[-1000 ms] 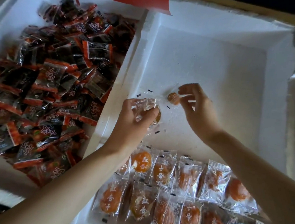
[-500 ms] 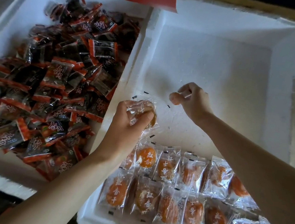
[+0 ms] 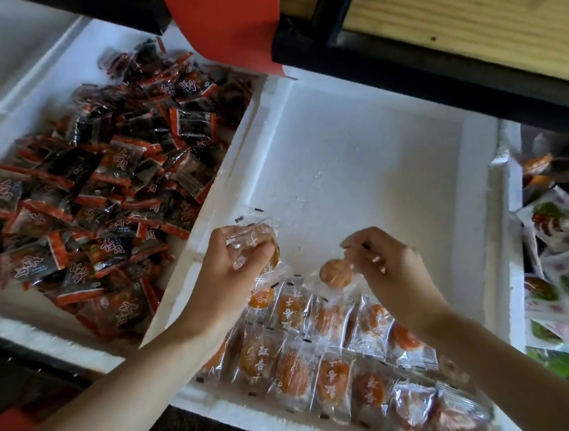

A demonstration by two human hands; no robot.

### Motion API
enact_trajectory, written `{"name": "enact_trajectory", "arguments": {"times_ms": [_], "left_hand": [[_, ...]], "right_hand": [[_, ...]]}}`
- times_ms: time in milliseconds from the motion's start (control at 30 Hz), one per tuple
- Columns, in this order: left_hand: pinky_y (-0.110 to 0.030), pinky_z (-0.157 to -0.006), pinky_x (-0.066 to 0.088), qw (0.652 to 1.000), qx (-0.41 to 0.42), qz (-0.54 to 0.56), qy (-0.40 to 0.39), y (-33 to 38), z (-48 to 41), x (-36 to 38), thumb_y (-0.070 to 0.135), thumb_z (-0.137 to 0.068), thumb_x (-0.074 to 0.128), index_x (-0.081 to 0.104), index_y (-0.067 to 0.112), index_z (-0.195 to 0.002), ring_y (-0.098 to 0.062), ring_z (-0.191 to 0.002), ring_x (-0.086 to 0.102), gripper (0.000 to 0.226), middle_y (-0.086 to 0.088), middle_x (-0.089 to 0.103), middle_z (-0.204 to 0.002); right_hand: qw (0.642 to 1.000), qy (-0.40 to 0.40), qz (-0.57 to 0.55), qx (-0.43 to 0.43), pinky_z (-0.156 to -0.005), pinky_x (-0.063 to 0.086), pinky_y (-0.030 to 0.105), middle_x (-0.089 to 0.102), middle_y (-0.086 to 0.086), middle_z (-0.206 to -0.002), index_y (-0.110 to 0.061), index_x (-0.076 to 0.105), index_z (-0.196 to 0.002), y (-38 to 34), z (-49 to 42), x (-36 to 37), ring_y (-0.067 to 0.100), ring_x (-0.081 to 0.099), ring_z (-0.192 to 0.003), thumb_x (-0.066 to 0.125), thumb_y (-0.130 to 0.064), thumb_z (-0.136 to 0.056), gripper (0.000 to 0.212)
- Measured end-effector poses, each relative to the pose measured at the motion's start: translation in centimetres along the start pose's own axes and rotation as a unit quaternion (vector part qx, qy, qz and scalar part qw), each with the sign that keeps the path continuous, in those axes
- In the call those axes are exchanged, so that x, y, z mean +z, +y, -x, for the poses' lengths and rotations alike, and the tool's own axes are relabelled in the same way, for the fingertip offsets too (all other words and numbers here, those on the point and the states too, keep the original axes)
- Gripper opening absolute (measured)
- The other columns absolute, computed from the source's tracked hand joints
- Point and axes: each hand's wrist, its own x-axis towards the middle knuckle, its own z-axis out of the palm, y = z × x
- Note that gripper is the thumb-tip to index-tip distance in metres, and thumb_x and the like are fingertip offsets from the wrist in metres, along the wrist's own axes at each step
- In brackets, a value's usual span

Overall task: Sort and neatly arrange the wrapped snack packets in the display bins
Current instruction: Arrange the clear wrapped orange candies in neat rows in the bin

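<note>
A white foam bin lies in the middle. Two neat rows of clear packets with orange dried fruit line its near end. My left hand grips a small bunch of the same clear packets at the bin's left wall. My right hand pinches the top edge of one clear packet, which hangs just above the far row. The far half of the bin holds nothing.
A second foam bin on the left holds a loose heap of dark packets with red ends. White and green packets fill a bin at the right edge. A red card hangs from the dark shelf edge above.
Both hands have come nearer to the packet rows. The packet in my right hand now hangs lower, just over the far row. The camera has tilted up, showing the shelf.
</note>
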Motion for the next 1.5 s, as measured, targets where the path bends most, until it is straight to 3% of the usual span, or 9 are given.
{"name": "enact_trajectory", "arguments": {"times_ms": [167,433,700,833,1000,1100,1267,1333,1500], "left_hand": [[-0.033,-0.095,0.043,1.000,-0.008,-0.014,-0.009,0.3,1.6,0.7,0.023,-0.092,0.062,0.048,0.021,-0.123,-0.005,-0.103,0.059,0.034,0.011,0.063,-0.110],[-0.033,-0.095,0.045,0.999,-0.029,-0.016,-0.018,-0.3,3.4,2.0,0.027,-0.088,0.066,0.051,0.028,-0.117,-0.008,-0.107,0.060,0.033,0.010,0.062,-0.113],[-0.031,-0.091,0.042,0.996,-0.059,-0.040,-0.060,-1.9,5.5,3.1,0.046,-0.070,0.078,0.050,0.034,-0.117,-0.001,-0.104,0.059,0.056,0.016,0.062,-0.112],[-0.022,-0.077,0.040,0.994,-0.079,-0.033,-0.064,-2.8,6.2,3.7,0.033,-0.079,0.074,0.048,0.042,-0.107,0.006,-0.095,0.058,0.039,0.019,0.060,-0.109],[-0.029,-0.092,0.038,0.993,-0.093,-0.030,-0.069,-3.6,6.8,4.3,0.032,-0.077,0.077,0.048,0.040,-0.108,0.006,-0.101,0.054,0.043,0.025,0.057,-0.109],[-0.022,-0.085,0.044,0.994,-0.083,-0.034,-0.065,-3.8,7.4,5.0,0.039,-0.067,0.078,0.052,0.035,-0.111,0.011,-0.090,0.061,0.051,0.023,0.064,-0.101],[-0.032,-0.095,0.047,0.991,-0.075,-0.018,-0.106,-3.8,8.6,6.4,0.057,-0.079,0.067,0.054,0.025,-0.114,-0.003,-0.097,0.066,0.050,0.009,0.070,-0.104],[-0.029,-0.090,0.045,0.990,-0.090,0.007,-0.111,-3.6,8.8,6.9,0.059,-0.085,0.053,0.056,0.027,-0.107,0.006,-0.094,0.064,0.038,0.021,0.070,-0.096],[-0.047,-0.107,0.042,0.993,-0.080,-0.019,-0.086,-4.2,8.6,6.9,0.030,-0.095,0.054,0.057,0.022,-0.112,-0.018,-0.108,0.063,0.019,-0.001,0.069,-0.109]], "right_hand": [[0.978,-0.179,0.106,0.030,-0.076,0.048,0.008,0.063,-0.016,-0.101,-0.028,0.056,-0.105,1.0,5.4,0.8,-0.004,0.061,-0.084,0.043,-0.031,-0.096,0.016],[0.965,-0.231,0.080,0.092,-0.077,0.052,0.017,0.061,-0.008,-0.097,-0.020,0.055,-0.110,2.5,8.3,3.2,-0.004,0.059,-0.073,0.043,-0.033,-0.097,0.021],[0.979,-0.165,0.083,0.084,-0.087,0.050,0.018,0.055,-0.009,-0.115,-0.023,0.050,-0.114,2.7,9.1,3.7,0.001,0.059,-0.092,0.052,-0.034,-0.093,0.024],[0.973,-0.083,0.215,0.007,-0.087,0.050,0.023,0.052,-0.012,-0.118,-0.026,0.055,-0.118,2.7,9.9,3.7,0.008,0.051,-0.109,0.053,-0.043,-0.089,0.034],[0.999,-0.007,-0.041,0.029,-0.080,0.047,0.008,0.053,-0.018,-0.112,-0.036,0.049,-0.115,1.6,10.7,3.0,-0.006,0.058,-0.091,0.054,-0.011,-0.092,0.034],[0.977,-0.044,-0.197,0.065,-0.079,0.050,0.012,0.054,-0.020,-0.112,-0.036,0.038,-0.123,0.0,11.4,2.2,-0.006,0.059,-0.093,0.061,-0.014,-0.088,0.047],[0.987,-0.030,-0.142,0.063,-0.071,0.050,0.008,0.048,-0.028,-0.101,-0.043,0.027,-0.126,-0.1,11.8,2.5,-0.007,0.058,-0.083,0.075,-0.025,-0.074,0.073],[0.989,-0.011,-0.135,0.058,-0.068,0.048,0.005,0.049,-0.028,-0.102,-0.045,0.033,-0.118,0.0,11.8,2.0,-0.009,0.058,-0.083,0.076,-0.023,-0.074,0.065],[0.973,0.037,-0.180,0.138,-0.068,0.050,0.010,0.064,-0.012,-0.090,-0.036,0.049,-0.092,1.0,11.8,0.2,-0.003,0.063,-0.078,0.078,-0.024,-0.070,0.038]]}}
